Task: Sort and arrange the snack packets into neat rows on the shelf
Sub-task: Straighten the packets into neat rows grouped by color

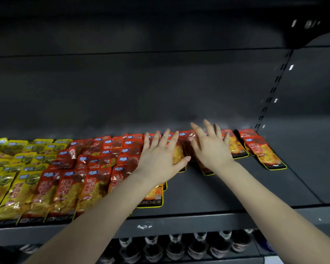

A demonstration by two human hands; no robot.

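Yellow snack packets (10, 180) lie in rows at the left of the dark shelf (227, 189). Red packets (69, 189) fill the rows beside them, reaching the middle. More red packets (263, 151) lie loose along the back right. My left hand (160, 159) lies flat with straight, spread fingers on red packets near the middle back. My right hand (210, 147) is beside it, fingers straight and spread, pressing on the packets just to the right. Packets under both palms are partly hidden.
The shelf's front lip (179, 223) runs across below my forearms. Bottles (175, 248) stand in a row on the level below. A slotted upright (274, 88) rises at the back right. Bare shelf surface lies at the front right.
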